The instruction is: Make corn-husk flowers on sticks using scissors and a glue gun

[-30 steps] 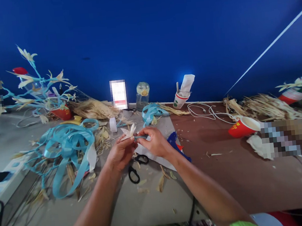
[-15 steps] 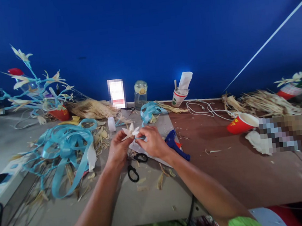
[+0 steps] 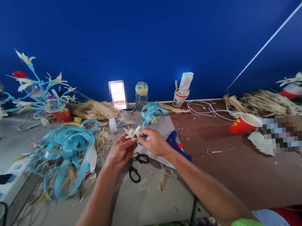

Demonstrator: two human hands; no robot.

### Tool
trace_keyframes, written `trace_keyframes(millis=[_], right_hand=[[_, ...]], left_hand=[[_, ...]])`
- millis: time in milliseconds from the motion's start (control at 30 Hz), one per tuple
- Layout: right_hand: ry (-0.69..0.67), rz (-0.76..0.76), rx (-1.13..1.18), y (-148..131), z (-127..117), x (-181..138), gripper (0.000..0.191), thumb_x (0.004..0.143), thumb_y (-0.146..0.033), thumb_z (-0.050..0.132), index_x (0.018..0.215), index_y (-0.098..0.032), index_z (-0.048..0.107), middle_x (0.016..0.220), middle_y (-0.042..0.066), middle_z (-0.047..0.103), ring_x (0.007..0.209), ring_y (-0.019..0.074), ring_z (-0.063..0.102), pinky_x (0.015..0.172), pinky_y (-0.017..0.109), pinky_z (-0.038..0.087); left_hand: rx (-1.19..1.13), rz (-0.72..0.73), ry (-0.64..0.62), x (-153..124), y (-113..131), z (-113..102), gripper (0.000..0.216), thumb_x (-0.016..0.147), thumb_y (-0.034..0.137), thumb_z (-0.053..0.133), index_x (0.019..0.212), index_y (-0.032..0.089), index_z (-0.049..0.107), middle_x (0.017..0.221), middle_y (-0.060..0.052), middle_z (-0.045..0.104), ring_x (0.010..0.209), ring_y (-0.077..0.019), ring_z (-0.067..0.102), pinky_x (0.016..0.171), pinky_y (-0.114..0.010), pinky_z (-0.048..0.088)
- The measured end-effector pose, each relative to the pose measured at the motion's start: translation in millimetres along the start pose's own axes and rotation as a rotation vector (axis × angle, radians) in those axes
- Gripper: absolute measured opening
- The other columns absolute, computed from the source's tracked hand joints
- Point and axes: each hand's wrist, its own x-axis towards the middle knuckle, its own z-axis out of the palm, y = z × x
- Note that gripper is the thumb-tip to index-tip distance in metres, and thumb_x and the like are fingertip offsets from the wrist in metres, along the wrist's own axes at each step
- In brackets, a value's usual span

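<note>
My left hand (image 3: 120,153) is closed, its thumb and fingers pinching the base of a small cream-white flower (image 3: 132,132) with pointed petals. Right beside it, my right hand (image 3: 155,143) pinches a thin light-blue strip (image 3: 142,138) that runs to the flower's base. The fingers partly cover where strip and flower meet. Below the hands lie scissors (image 3: 135,174) with black handles, their blades hidden. A blue glue gun (image 3: 178,148) with an orange trigger rests just right of my right wrist. White paper is partly visible under that hand.
Light-blue ribbon (image 3: 72,144) is heaped on the left, near a white tape roll (image 3: 112,125). Behind stand a glass jar (image 3: 141,96) and a paper cup (image 3: 179,98). A red cup (image 3: 242,124) lies tipped at right. Flower branches (image 3: 40,83) rise at back left. Dry scraps litter the table.
The flower has turned between my fingers, so its petals now spread more sideways and it shows at a different angle. Both hands keep their pinch and stay close together.
</note>
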Motion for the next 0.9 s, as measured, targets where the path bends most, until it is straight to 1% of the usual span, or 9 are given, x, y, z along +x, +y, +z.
trace_keyframes(millis=[200, 333, 400, 533, 600, 667, 800, 833, 900], right_hand=[[-0.021, 0.014, -0.030, 4, 0, 1, 0.003, 0.069, -0.019, 0.063, 0.067, -0.018, 0.061, 0.068, -0.003, 0.062, 0.065, 0.0116, 0.053, 0.065, 0.022, 0.039], [-0.017, 0.026, -0.029, 7, 1, 2, 0.004, 0.069, -0.019, 0.064, 0.068, -0.017, 0.061, 0.069, -0.002, 0.062, 0.067, 0.0118, 0.054, 0.066, 0.023, 0.039], [-0.025, 0.041, -0.018, 7, 1, 2, 0.003, 0.069, -0.019, 0.064, 0.069, -0.016, 0.062, 0.070, -0.002, 0.063, 0.068, 0.0121, 0.054, 0.067, 0.023, 0.039], [-0.053, 0.070, 0.008, 7, 2, 3, 0.004, 0.069, -0.019, 0.064, 0.071, -0.017, 0.062, 0.072, -0.002, 0.063, 0.069, 0.0125, 0.055, 0.066, 0.023, 0.039], [-0.045, 0.034, -0.025, 7, 4, 1, 0.004, 0.069, -0.019, 0.064, 0.069, -0.018, 0.060, 0.071, -0.002, 0.063, 0.069, 0.0131, 0.055, 0.067, 0.024, 0.039], [0.010, -0.054, -0.105, 6, 8, -1, 0.005, 0.070, -0.018, 0.063, 0.068, -0.019, 0.059, 0.072, -0.001, 0.063, 0.072, 0.0144, 0.055, 0.071, 0.026, 0.040], [0.133, -0.256, -0.250, 8, 19, -9, 0.006, 0.073, -0.013, 0.055, 0.073, -0.019, 0.057, 0.088, 0.005, 0.063, 0.086, 0.0182, 0.055, 0.083, 0.031, 0.038], [0.143, -0.280, -0.265, 9, 22, -10, 0.008, 0.073, -0.011, 0.053, 0.074, -0.019, 0.056, 0.089, 0.006, 0.062, 0.088, 0.0185, 0.055, 0.084, 0.031, 0.037], [0.156, -0.278, -0.283, 11, 26, -12, 0.011, 0.073, -0.010, 0.048, 0.074, -0.019, 0.053, 0.084, 0.006, 0.061, 0.085, 0.0186, 0.055, 0.082, 0.032, 0.038]], left_hand=[[0.044, -0.029, 0.069, 2, 0, -5, 0.023, 0.053, 0.005, 0.076, 0.072, 0.011, 0.065, 0.067, -0.002, 0.064, 0.056, -0.0082, 0.058, 0.055, -0.018, 0.046], [0.141, 0.028, 0.080, 2, 0, -5, 0.022, 0.052, 0.011, 0.078, 0.069, 0.011, 0.065, 0.061, 0.001, 0.060, 0.051, -0.0060, 0.052, 0.050, -0.017, 0.041], [0.188, 0.059, 0.082, 2, 0, -4, 0.022, 0.051, 0.013, 0.079, 0.067, 0.011, 0.063, 0.061, 0.001, 0.060, 0.051, -0.0057, 0.051, 0.050, -0.017, 0.039], [0.234, 0.080, 0.088, 1, -1, -2, 0.028, 0.050, 0.013, 0.080, 0.072, 0.013, 0.062, 0.063, 0.002, 0.061, 0.052, -0.0067, 0.051, 0.051, -0.018, 0.039], [0.247, 0.108, 0.099, 2, -2, -2, 0.029, 0.049, 0.014, 0.080, 0.072, 0.014, 0.062, 0.061, 0.003, 0.060, 0.051, -0.0070, 0.050, 0.050, -0.019, 0.037], [0.258, 0.152, 0.126, 3, -4, -3, 0.030, 0.049, 0.015, 0.079, 0.073, 0.015, 0.061, 0.061, 0.003, 0.060, 0.050, -0.0071, 0.048, 0.049, -0.019, 0.035], [0.285, 0.203, 0.192, 7, -9, -4, 0.029, 0.049, 0.015, 0.079, 0.071, 0.015, 0.060, 0.059, 0.003, 0.058, 0.050, -0.0072, 0.047, 0.050, -0.020, 0.034], [0.290, 0.204, 0.193, 7, -11, -3, 0.028, 0.049, 0.015, 0.079, 0.069, 0.015, 0.060, 0.058, 0.003, 0.058, 0.050, -0.0075, 0.047, 0.050, -0.020, 0.035], [0.280, 0.184, 0.170, 6, -12, -2, 0.024, 0.051, 0.017, 0.079, 0.064, 0.014, 0.059, 0.056, 0.003, 0.057, 0.050, -0.0082, 0.048, 0.051, -0.021, 0.036]])
